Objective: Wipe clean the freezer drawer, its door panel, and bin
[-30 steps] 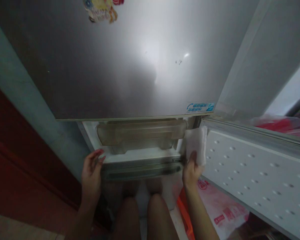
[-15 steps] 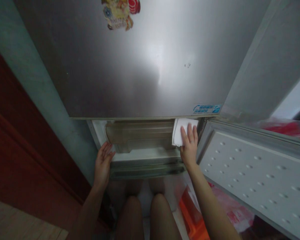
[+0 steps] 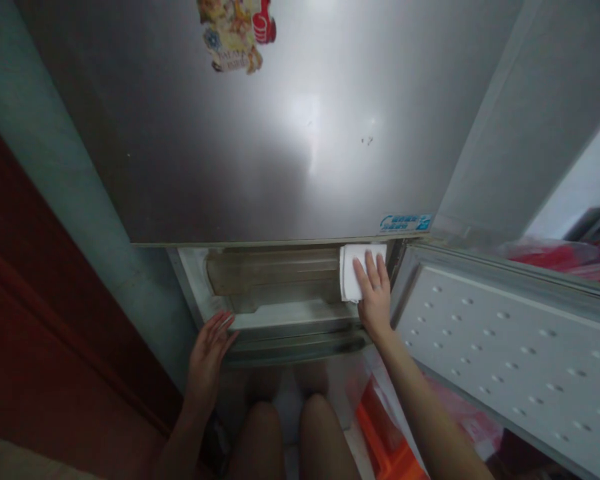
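Observation:
My right hand (image 3: 374,297) holds a folded white cloth (image 3: 351,273) against the right side of an open fridge compartment (image 3: 280,316), just below the upper door. Its fingers lie spread over the front of the cloth; the thumb is hidden. My left hand (image 3: 211,350) is at the compartment's lower left corner, fingers apart and nothing in them. Whether its fingertips touch the rim I cannot tell. Inside the compartment sits a brownish see-through drawer front (image 3: 275,270), partly covered by the cloth on the right.
The silver upper door (image 3: 220,153) carries magnets (image 3: 233,40). A white dimpled inner door (image 3: 510,333) swings out at right. Below the compartment is a drawer handle ledge (image 3: 290,347). An orange container (image 3: 385,437) stands by my right leg, a reddish-brown wooden panel (image 3: 65,333) at left.
My left hand has moved down and slightly right, from the compartment's left side to its lower corner. My right hand stays on the cloth at the right side. The view has shifted slightly.

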The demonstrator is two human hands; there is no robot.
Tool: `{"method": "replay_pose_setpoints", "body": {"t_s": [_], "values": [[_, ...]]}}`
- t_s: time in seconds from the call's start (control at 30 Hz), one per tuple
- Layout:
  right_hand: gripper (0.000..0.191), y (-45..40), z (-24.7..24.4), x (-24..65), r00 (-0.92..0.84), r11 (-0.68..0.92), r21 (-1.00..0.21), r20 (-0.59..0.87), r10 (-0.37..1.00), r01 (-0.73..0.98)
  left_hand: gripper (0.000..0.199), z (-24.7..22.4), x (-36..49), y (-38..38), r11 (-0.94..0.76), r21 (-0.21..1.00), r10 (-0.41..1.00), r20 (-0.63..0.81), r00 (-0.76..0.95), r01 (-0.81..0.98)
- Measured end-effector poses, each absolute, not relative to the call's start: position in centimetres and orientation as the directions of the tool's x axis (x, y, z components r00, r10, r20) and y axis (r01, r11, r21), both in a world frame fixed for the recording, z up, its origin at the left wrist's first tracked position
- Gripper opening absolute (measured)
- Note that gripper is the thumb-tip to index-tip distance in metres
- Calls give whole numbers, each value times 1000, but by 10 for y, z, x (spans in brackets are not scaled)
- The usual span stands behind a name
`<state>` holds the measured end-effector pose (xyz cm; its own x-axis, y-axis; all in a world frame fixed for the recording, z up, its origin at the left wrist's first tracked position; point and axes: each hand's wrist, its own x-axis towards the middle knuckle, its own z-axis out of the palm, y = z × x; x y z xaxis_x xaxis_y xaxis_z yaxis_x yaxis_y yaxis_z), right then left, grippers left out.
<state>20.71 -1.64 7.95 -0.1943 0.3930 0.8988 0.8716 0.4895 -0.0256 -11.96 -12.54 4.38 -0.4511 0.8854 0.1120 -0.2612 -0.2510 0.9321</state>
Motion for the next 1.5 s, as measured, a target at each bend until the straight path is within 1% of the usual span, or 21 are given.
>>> {"method": "replay_pose_setpoints", "body": {"t_s": [0.1, 0.2, 0.3, 0.4, 0.47, 0.6, 0.7, 0.77, 0.83, 0.9, 0.97, 1.03, 1.1, 1.13, 1.2, 1.27, 1.33, 1.4, 1.43, 1.47, 1.5], "values": [[94, -24, 80, 194, -169, 482, -46, 904, 393, 875, 41, 38, -112, -132, -248, 937, 895, 124, -428, -248], [87, -37, 81, 177, -142, 494, -83, 905, 401, 866, 38, 39, -93, -135, -221, 956, 917, 137, -374, -192], [78, -60, 78, 153, -170, 574, -91, 907, 385, 813, 42, 47, -63, -137, -208, 963, 948, 155, -279, -171], [67, -87, 69, 128, -250, 658, -44, 905, 345, 752, 57, 60, -32, -137, -226, 934, 964, 174, -200, -277], [62, -100, 61, 115, -291, 685, -16, 898, 330, 729, 62, 67, -20, -138, -225, 916, 966, 165, -200, -332], [60, -110, 44, 114, -379, 748, 32, 876, 298, 662, 58, 74, -20, -144, -169, 917, 957, 65, -284, -360], [63, -102, 34, 131, -424, 772, 62, 861, 279, 633, 59, 78, -29, -147, -99, 876, 970, -22, -243, -472], [61, -95, 32, 144, -429, 774, 83, 867, 255, 628, 62, 81, -33, -148, -30, 849, 981, -76, -179, -527], [54, -91, 36, 153, -450, 782, 126, 868, 211, 610, 60, 83, -34, -147, 48, 846, 989, -115, -94, -530], [46, -90, 45, 158, -509, 801, 190, 846, 160, 567, 58, 84, -33, -145, 99, 858, 992, -126, -20, -505], [41, -91, 54, 160, -579, 824, 239, 805, 127, 514, 57, 84, -31, -143, 125, 872, 991, -132, 17, -473], [39, -94, 59, 161, -630, 849, 249, 767, 120, 465, 55, 82, -30, -141, 136, 882, 990, -140, 25, -451], [41, -96, 58, 164, -642, 881, 192, 752, 151, 432, 54, 79, -32, -138, 160, 882, 987, -156, 47, -444], [43, -96, 56, 166, -629, 898, 131, 755, 185, 421, 55, 77, -35, -136, 176, 880, 984, -164, 65, -440], [47, -95, 48, 173, -557, 905, -37, 777, 292, 423, 57, 71, -43, -133, 205, 883, 979, -180, 100, -423], [48, -92, 42, 181, -404, 854, -207, 811, 423, 478, 56, 64, -54, -130, 208, 890, 978, -180, 105, -406], [45, -87, 42, 190, -157, 755, -346, 849, 505, 556, 52, 58, -67, -128, 169, 898, 986, -153, 71, -407], [42, -81, 50, 197, 91, 664, -451, 860, 502, 597, 46, 54, -80, -126, 102, 902, 994, -111, 2, -420], [43, -77, 56, 199, 174, 637, -479, 859, 481, 604, 45, 54, -86, -126, 64, 901, 995, -91, -42, -430], [46, -73, 62, 201, 219, 623, -484, 864, 454, 615, 45, 55, -92, -125, 26, 896, 993, -76, -95, -443], [49, -67, 68, 201, 228, 620, -460, 879, 419, 636, 45, 56, -98, -125, -12, 889, 986, -66, -153, -458]]}}
